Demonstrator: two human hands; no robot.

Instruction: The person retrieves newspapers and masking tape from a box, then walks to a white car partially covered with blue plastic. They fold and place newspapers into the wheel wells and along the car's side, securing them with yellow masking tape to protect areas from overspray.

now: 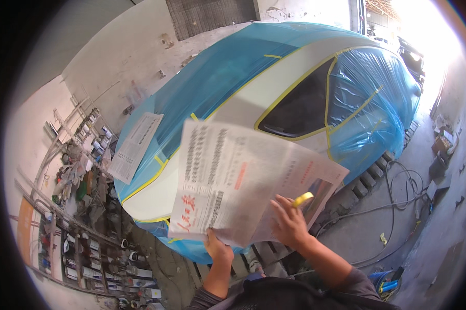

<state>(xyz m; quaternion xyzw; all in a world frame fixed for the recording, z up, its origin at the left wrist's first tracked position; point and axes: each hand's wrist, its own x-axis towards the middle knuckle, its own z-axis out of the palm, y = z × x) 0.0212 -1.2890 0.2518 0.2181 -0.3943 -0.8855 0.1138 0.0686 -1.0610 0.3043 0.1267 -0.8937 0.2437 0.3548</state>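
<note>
A spread newspaper sheet hangs in front of me, with its lower edge gripped by my left hand. My right hand lies over the sheet's right part, fingers spread, with a roll of yellow masking tape at its fingers. Behind the paper stands a car with a bare pale side panel. Blue masking film covers its roof side and its far end. Yellow tape lines border the film and the dark side window. The sheet hides part of the car's near side.
Another newspaper sheet lies on the film at the left. Racks of cans and bottles stand along the left wall. Slatted floor grating runs beside the car. A hose coils at right, near a blue bucket.
</note>
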